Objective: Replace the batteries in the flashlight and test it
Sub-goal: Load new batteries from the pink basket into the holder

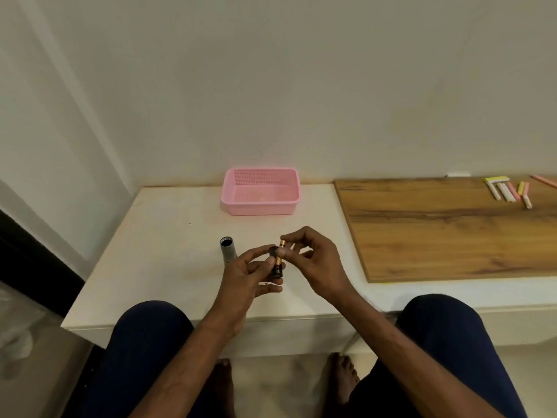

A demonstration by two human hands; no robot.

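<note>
A seated person works over a low white table [156, 267], both hands raised just above its top, in front of a pink basket [261, 191] that stands at the table's far edge against the wall. The left hand [241, 279] grips a small black battery holder [276, 263] from the side, fingers closed around its lower part. The right hand [313, 260] pinches a copper-coloured battery [280, 253] between thumb and forefinger, the fingers clamped on its upper half; the battery stands nearly upright and lies against the holder's near face, its top end rising above the holder. Whether it is seated in a slot cannot be told.

Nearer than the basket and slightly to its left, the silver flashlight body [227, 248] rests on the table, its open end facing the camera and its lower part hidden behind the left hand's fingers. It is untouched by either hand.

To the right of the basket a wooden board [437, 230] lies on the same surface, and at its far right corner a cluster of pastel markers [509, 191] sits well apart from the work. The person's knees, in dark trousers, frame the table's near edge, bare feet below.
</note>
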